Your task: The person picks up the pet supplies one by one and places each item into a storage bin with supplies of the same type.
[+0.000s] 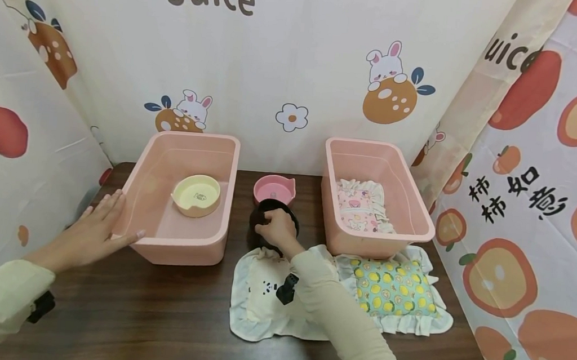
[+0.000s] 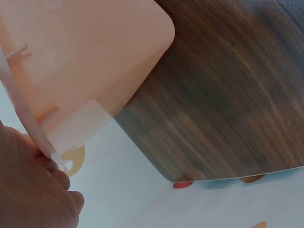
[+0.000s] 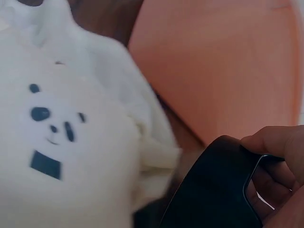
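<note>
My right hand (image 1: 280,231) pinches the rim of a black bowl (image 3: 213,183) between thumb and fingers. In the head view this bowl is at the middle of the table, just in front of a pink bowl (image 1: 274,188) and by the top edge of a cream panda cushion (image 1: 263,302). My left hand (image 1: 88,235) rests on the left pink bin (image 1: 188,256), its fingers stretched along the side rim and its thumb at the front corner. Inside that bin sits a pale yellow bowl (image 1: 197,195).
A second pink bin (image 1: 380,245) stands at the right, holding a pink ruffled cushion (image 1: 360,205). In front of it lies a lemon-print cushion (image 1: 394,287), beside the panda cushion and partly behind my right sleeve. Printed curtains (image 1: 288,50) enclose the dark wooden table (image 1: 155,316).
</note>
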The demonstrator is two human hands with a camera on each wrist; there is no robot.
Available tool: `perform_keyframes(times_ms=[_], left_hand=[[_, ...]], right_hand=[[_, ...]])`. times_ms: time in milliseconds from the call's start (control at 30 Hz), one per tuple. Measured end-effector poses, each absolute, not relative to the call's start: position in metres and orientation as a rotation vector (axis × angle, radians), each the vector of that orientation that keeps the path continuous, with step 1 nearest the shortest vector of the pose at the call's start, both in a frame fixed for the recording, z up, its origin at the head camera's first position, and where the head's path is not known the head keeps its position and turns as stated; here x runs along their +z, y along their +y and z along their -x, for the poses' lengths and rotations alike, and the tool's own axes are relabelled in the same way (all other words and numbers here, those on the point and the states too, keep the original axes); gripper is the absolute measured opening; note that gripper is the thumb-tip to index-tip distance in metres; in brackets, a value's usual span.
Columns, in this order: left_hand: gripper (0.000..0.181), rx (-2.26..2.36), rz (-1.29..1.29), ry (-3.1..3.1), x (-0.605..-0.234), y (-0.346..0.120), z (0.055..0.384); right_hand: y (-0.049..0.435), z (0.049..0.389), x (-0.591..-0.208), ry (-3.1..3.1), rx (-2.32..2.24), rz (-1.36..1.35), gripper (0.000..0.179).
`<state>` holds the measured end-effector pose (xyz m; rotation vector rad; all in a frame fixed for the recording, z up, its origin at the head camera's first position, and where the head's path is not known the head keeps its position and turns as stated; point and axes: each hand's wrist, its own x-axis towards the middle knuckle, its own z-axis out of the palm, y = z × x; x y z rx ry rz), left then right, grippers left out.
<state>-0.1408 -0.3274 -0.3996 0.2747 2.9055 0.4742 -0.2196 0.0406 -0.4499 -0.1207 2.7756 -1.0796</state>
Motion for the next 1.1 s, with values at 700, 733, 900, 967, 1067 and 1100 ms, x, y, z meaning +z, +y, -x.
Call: perform_keyframes(times_ms=[700, 733, 900, 967, 1067, 1100], left_hand=[[0.101, 0.458, -0.311, 2.924, -0.398, -0.328, 0.14], [0.1, 0.457, -0.31, 2.922, -0.398, -0.328, 0.141], [0.1, 0.458, -0.309, 2.915, -0.399, -0.328, 0.141], [0.1, 0.457, -0.306, 2.915, -0.399, -0.328, 0.141], [0.1, 0.45, -0.303, 2.914, -0.4, -0.328, 0.141], [0.1, 0.446, -0.302, 2.913, -0.4, -0.328, 0.141]], right_hand=[[0.036, 0.217, -0.36, 2.896, -1.174, 0.615, 0.008], [0.034, 0.217, -0.355, 2.912, -1.156, 0.627, 0.008], [0.022, 0.215, -0.337, 2.893, -1.151, 0.705, 0.008], [0.016, 0.214, -0.331, 2.855, -1.16, 0.746, 0.007], [0.005, 0.213, -0.324, 2.839, -1.116, 0.801, 0.012], [0.002, 0.212, -0.321, 2.836, -1.1, 0.819, 0.016]])
